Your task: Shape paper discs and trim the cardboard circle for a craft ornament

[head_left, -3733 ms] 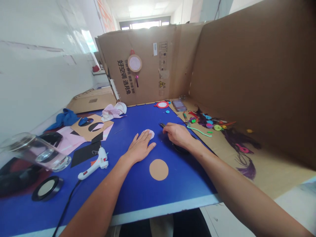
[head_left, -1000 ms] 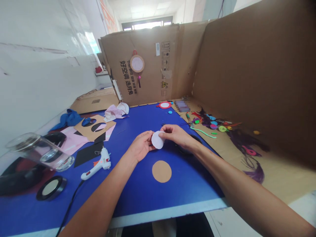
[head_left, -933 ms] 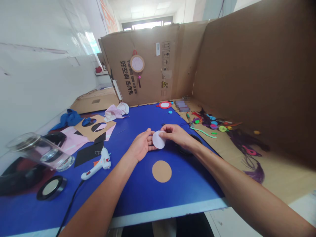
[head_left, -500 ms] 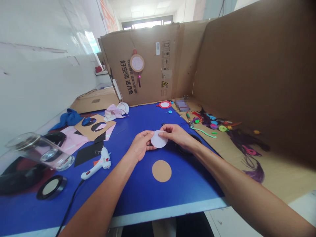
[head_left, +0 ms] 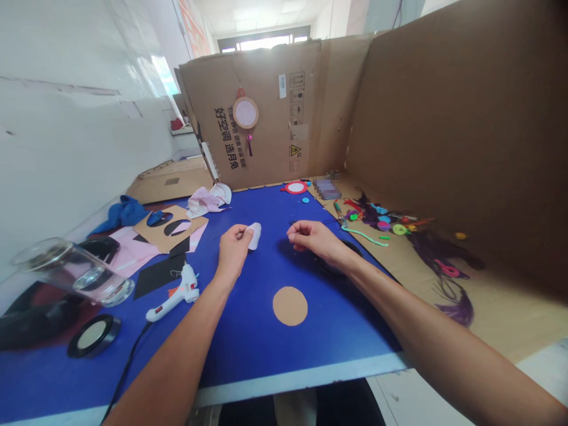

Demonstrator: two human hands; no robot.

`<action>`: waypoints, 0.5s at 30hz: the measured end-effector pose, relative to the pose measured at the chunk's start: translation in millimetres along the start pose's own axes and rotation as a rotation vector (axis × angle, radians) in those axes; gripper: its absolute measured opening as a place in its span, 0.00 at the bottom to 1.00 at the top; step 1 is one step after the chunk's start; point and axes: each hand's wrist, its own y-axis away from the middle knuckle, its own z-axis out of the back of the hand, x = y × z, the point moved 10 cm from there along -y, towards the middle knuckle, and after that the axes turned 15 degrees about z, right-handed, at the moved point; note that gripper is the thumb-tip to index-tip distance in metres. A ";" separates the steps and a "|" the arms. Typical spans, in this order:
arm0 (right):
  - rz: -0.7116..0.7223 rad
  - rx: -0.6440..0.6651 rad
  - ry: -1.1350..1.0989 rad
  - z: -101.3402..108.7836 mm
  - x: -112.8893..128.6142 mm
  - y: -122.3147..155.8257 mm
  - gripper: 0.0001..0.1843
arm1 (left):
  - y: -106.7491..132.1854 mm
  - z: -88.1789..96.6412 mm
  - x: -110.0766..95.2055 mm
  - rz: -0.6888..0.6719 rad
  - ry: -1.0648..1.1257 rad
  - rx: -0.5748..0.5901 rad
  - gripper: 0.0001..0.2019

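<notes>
My left hand is closed on a pale pink paper disc, held edge-on just above the blue table. My right hand hovers a short way to the right of it, fingers curled in a loose pinch, and I cannot make out anything in them. A black round object lies partly hidden under my right wrist. A brown cardboard disc lies flat on the blue table, nearer to me than both hands.
A white glue gun with its cord lies left of my left forearm. A glass jar, a black tape roll, cut cardboard and paper sheets crowd the left side. Coloured craft bits lie right. Cardboard walls enclose the back and right.
The two hands held the pale disc together half a second ago. Now my left hand has carried it leftward alone, and my right hand has let go of it.
</notes>
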 end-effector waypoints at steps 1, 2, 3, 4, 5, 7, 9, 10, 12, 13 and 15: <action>-0.002 0.000 -0.004 -0.3 -0.1 0.0 0.13 | 3.2 0.3 -10.5 -0.121 -0.135 -0.029 0.08; -0.004 0.000 -0.008 -0.5 -0.2 0.0 0.13 | 7.8 -4.3 -19.3 -0.228 -0.256 -0.019 0.08; -0.004 -0.001 -0.010 -0.6 0.0 -0.1 0.13 | 12.5 -10.8 -25.4 -0.312 -0.350 0.016 0.08; -0.003 -0.003 -0.011 -0.2 0.3 -0.1 0.13 | 16.2 -15.9 -29.4 -0.366 -0.410 0.055 0.09; -0.001 -0.008 -0.011 0.5 0.8 -0.2 0.13 | 18.2 -17.4 -32.6 -0.396 -0.439 0.075 0.11; 0.009 -0.024 -0.013 3.1 2.4 -0.5 0.13 | 17.1 -7.8 -38.2 -0.414 -0.455 0.016 0.13; 0.020 -0.037 -0.016 5.2 4.2 -0.8 0.13 | 14.5 1.9 -40.2 -0.423 -0.509 -0.044 0.15; 0.023 -0.038 -0.016 5.3 4.8 -0.8 0.13 | 14.5 1.1 -39.0 -0.441 -0.570 -0.033 0.15; 0.022 -0.028 -0.013 3.7 5.1 -0.7 0.13 | 19.0 -11.2 -31.2 -0.499 -0.750 0.062 0.16; 0.018 -0.021 -0.010 2.4 4.8 -0.5 0.13 | 23.0 -19.7 -24.8 -0.527 -0.840 0.125 0.17; 0.010 -0.012 -0.006 0.4 3.7 -0.1 0.13 | 31.0 -35.2 -10.3 -0.553 -0.984 0.235 0.20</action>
